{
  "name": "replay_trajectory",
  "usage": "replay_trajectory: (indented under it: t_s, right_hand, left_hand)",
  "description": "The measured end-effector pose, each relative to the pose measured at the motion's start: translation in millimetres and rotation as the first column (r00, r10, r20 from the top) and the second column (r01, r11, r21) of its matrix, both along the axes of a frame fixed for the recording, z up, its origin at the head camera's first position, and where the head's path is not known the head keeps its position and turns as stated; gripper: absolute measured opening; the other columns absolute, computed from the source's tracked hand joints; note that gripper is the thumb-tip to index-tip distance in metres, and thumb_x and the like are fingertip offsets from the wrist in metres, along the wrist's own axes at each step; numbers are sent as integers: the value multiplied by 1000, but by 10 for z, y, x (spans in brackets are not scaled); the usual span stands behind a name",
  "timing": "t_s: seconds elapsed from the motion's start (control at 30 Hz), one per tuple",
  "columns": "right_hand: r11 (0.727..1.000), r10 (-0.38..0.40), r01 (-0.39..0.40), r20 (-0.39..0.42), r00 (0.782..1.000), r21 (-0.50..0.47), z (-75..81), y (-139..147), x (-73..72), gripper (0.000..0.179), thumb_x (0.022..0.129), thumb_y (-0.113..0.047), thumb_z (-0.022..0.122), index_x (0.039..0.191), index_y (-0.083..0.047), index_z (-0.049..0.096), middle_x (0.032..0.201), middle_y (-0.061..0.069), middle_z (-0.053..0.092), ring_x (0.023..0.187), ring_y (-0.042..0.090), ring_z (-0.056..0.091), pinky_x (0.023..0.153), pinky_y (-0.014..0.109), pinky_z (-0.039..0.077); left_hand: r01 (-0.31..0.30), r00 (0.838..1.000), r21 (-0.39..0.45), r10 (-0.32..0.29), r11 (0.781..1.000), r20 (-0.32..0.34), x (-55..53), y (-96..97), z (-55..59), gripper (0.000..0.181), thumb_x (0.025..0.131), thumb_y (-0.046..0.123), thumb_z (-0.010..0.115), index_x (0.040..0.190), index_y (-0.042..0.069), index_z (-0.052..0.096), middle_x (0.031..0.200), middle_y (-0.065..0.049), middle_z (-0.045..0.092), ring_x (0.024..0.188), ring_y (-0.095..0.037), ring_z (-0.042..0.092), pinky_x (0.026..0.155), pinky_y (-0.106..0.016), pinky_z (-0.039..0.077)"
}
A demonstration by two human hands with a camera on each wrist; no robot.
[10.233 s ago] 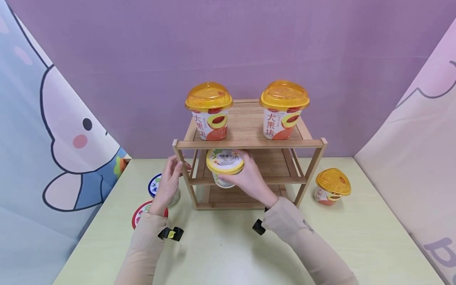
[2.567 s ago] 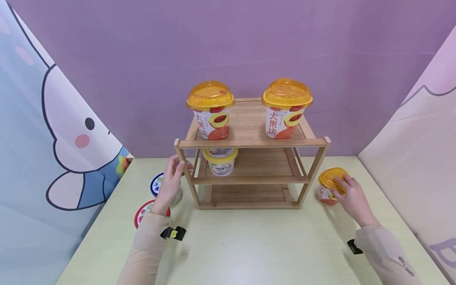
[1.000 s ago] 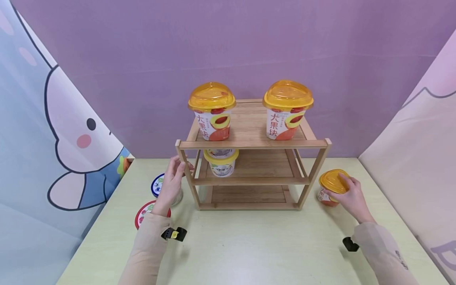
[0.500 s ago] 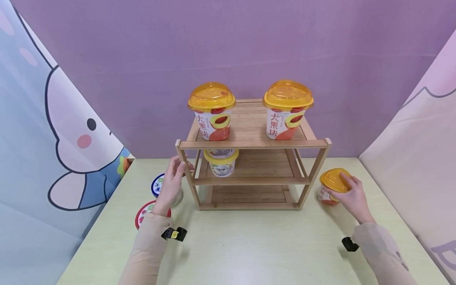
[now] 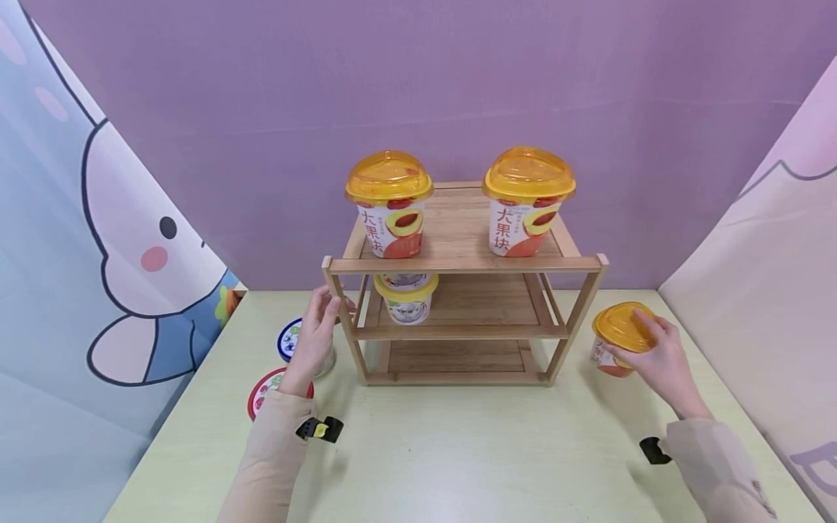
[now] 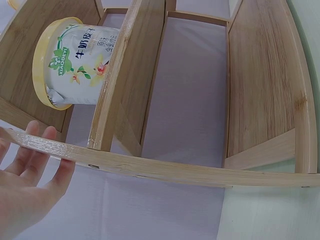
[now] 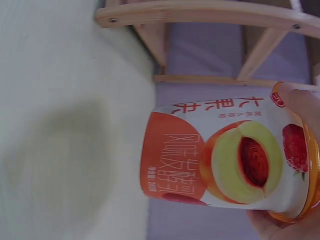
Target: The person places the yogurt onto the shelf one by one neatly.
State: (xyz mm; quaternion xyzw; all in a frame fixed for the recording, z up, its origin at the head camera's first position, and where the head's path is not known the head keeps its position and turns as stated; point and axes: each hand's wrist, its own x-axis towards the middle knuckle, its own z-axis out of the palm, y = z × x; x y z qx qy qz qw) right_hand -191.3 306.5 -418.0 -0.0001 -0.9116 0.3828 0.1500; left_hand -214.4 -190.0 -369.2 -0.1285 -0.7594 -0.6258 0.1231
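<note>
My right hand (image 5: 667, 363) grips the yellow-orange domed lid of a yogurt cup (image 7: 230, 155), right of the wooden rack (image 5: 458, 264). In the right wrist view the cup's base looks apart from the table, its shadow lying to one side. At the rack's left front post my left hand (image 6: 25, 195) holds on, fingertips lapping over the wood. Two similar yogurt cups, left (image 5: 402, 231) and right (image 5: 516, 229), stand on the top shelf. Beneath, on the middle shelf's left side, a yellow-lidded tub (image 5: 408, 309) sits with another on it, partly hidden by the top shelf.
Left of the rack, beside my left forearm, are a blue-lidded tub (image 5: 288, 340) and a red-lidded tub (image 5: 264, 388), both partly covered by the arm. A purple cloth backdrop (image 5: 418, 87) rises behind the table (image 5: 418, 465), with printed cloths at both sides.
My right hand, at the rack with a yellow-lidded tub ten seconds ago, now grips the right-hand yogurt cup, which has just shifted slightly up and right. The left hand stays on the post.
</note>
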Motion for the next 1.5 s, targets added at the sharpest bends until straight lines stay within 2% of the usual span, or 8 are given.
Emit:
replay_trajectory:
  t_s: [0.4, 0.63, 1.0, 1.17, 1.23, 1.33, 1.37, 1.5]
  right_hand:
    - [998, 1, 1, -36, 999, 59, 308, -95, 239, 80, 71, -25, 74, 135, -1, 31, 129, 40, 18, 105, 58, 29, 78, 66, 30]
    - [995, 17, -6, -109, 994, 97, 457, -145, 427, 78, 68, -15, 77, 132, 1, 36, 125, 38, 24, 101, 51, 34, 73, 61, 36]
    - [996, 33, -18, -161, 986, 91, 656, -227, 666, 79, 62, -6, 78, 131, -1, 39, 126, 37, 25, 104, 56, 32, 76, 66, 30]
    - [995, 64, -48, -193, 979, 87, 735, -329, 752, 81, 60, -6, 80, 130, -4, 41, 128, 33, 29, 106, 53, 33, 96, 24, 29]
    - [994, 84, -68, -205, 975, 82, 767, -383, 782, 81, 58, -5, 81, 130, -4, 42, 128, 32, 30, 107, 52, 33, 97, 24, 27]
    - [992, 104, -86, -218, 970, 89, 813, -472, 812, 83, 56, -5, 82, 129, -4, 43, 127, 31, 33, 108, 50, 34, 93, 53, 27]
    - [992, 109, -90, -227, 968, 92, 822, -502, 815, 83, 55, -6, 82, 128, -4, 43, 126, 30, 35, 109, 48, 35, 93, 54, 27]
    - [989, 133, -110, -276, 952, 98, 843, -621, 805, 83, 51, -4, 84, 125, -3, 46, 123, 22, 41, 112, 15, 38, 92, 16, 28]
  left_hand:
    - [6, 1000, 0, -6, 1000, 2, -10, -9, -11, 33, 97, 25, 33, 122, 3, 35, 103, -21, 50, 95, -18, 51, 88, -44, 37]
    - [10, 1000, 1, -10, 1000, -6, -17, -3, -11, 33, 97, 24, 32, 122, 2, 35, 101, -20, 51, 94, -17, 52, 87, -42, 39]
    - [5, 1000, -12, -5, 1000, -6, -7, 0, 2, 32, 97, 22, 32, 122, 3, 35, 102, -22, 51, 96, -24, 51, 86, -40, 40]
    - [2, 1000, -11, -1, 1000, 7, 44, 27, 83, 29, 97, 15, 31, 122, 0, 35, 101, -24, 51, 94, -25, 51, 86, -42, 39]
    - [-4, 1000, -18, 5, 1000, 12, 86, 53, 139, 29, 97, 13, 30, 121, -1, 35, 101, -24, 50, 95, -27, 51, 86, -42, 39]
    - [-12, 1000, -37, 13, 999, 15, 148, 90, 214, 29, 97, 13, 29, 121, -3, 34, 100, -24, 50, 97, -28, 51, 87, -41, 39]
    - [-13, 1000, -36, 13, 999, 18, 157, 95, 224, 29, 97, 13, 29, 121, -3, 34, 100, -24, 50, 97, -29, 50, 87, -41, 39]
    - [-13, 1000, -33, 14, 999, 23, 169, 100, 239, 29, 97, 13, 29, 121, -4, 34, 101, -26, 49, 95, -25, 51, 86, -39, 39]
